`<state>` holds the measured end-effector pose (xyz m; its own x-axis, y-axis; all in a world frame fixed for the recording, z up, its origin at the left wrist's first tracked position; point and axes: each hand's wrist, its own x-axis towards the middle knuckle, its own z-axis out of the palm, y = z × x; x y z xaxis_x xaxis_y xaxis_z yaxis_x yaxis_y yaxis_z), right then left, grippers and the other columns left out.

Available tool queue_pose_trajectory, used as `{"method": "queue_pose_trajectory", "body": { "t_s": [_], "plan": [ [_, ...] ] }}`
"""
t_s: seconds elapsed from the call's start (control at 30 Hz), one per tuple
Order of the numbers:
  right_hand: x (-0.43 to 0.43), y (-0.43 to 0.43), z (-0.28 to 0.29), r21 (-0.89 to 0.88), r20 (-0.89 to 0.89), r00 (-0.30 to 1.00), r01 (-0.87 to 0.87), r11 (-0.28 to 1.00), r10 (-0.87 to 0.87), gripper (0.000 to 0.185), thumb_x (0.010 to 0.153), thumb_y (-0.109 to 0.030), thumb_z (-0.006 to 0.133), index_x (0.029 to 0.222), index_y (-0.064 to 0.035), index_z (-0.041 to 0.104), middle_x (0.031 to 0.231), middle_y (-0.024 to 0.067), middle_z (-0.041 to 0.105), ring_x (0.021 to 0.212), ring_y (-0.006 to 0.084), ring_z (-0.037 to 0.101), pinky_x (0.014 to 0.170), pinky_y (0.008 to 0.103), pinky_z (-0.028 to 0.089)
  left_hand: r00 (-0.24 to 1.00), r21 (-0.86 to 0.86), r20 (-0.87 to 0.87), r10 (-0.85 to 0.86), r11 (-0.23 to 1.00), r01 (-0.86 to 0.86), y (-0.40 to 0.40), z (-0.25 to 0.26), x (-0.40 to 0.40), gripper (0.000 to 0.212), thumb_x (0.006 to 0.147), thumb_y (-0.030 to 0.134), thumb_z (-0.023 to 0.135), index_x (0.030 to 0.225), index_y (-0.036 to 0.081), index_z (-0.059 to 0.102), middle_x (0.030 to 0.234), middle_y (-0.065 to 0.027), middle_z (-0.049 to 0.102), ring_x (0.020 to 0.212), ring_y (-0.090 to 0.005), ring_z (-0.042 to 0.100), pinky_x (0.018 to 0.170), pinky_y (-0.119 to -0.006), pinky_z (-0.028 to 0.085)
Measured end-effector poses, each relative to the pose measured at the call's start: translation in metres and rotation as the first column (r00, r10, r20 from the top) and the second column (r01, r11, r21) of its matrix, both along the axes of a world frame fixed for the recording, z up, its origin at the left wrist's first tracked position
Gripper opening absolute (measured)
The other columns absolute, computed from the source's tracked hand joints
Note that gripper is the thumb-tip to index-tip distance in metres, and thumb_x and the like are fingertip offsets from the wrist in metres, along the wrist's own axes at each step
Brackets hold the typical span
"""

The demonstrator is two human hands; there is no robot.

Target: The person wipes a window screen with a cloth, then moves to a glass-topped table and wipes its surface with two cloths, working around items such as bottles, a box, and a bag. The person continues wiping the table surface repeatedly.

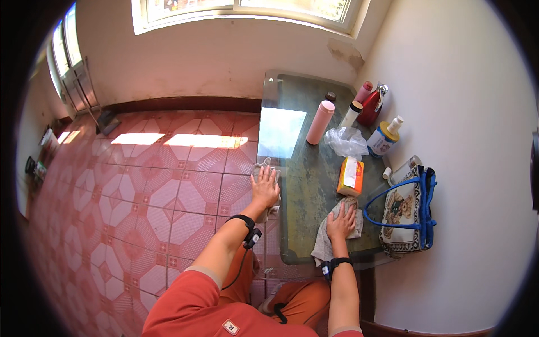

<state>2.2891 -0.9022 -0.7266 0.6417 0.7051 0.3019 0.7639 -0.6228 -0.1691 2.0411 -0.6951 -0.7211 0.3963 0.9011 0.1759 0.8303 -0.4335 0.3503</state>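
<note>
Flat on a pale grey cloth [273, 209] at the left edge of the glass-topped table [303, 202] lies my left hand [265, 188], its fingers stretched out. Parts of that cloth show above and below the hand. My right hand [342, 223] presses on a second greyish cloth [325, 240] near the table's front right, fingers spread. Just beyond the right hand stands an orange and yellow tissue box [350, 177], touching or nearly touching the cloth. A cloth handbag with blue handles and a teddy bear picture [404, 219] sits to its right, against the wall.
Farther back on the table are a pink bottle [320, 123], a crumpled clear plastic bag [346, 142], a white bottle with a black lid [351, 114], a red thermos jug [371, 108] and a yellow-lidded can [382, 140]. A dustpan [108, 122] stands on the tiled floor.
</note>
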Motion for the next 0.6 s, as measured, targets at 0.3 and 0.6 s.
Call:
{"method": "queue_pose_trajectory", "body": {
  "t_s": [0.3, 0.6],
  "plan": [
    [-0.127, 0.059, 0.015, 0.040, -0.092, 0.944, -0.316, 0.948, 0.318, 0.071, 0.091, -0.048, 0.059, 0.156, -0.0256, 0.044, 0.166, 0.0171, 0.031, 0.154, 0.0363, 0.025, 0.123, 0.0522, 0.019, 1.000, 0.039, 0.002, 0.021, 0.999, -0.021, 0.003, -0.003, 0.002, 0.063, 0.097, 0.036, 0.050, 0.156, 0.016, 0.043, 0.168, -0.0088, 0.030, 0.156, -0.0297, 0.023, 0.121, -0.065, 0.019],
    [-0.091, -0.087, 0.018, 0.027, -0.084, 0.976, -0.200, 0.979, 0.202, 0.068, 0.094, -0.044, 0.058, 0.158, -0.0235, 0.042, 0.166, 0.0185, 0.030, 0.153, 0.0393, 0.026, 0.122, 0.0539, 0.019, 1.000, 0.029, -0.023, 0.020, 0.999, -0.019, 0.005, -0.006, 0.002, 0.064, 0.098, 0.037, 0.049, 0.158, 0.017, 0.040, 0.169, -0.0069, 0.027, 0.157, -0.0272, 0.021, 0.123, -0.063, 0.018]
  ]
}}
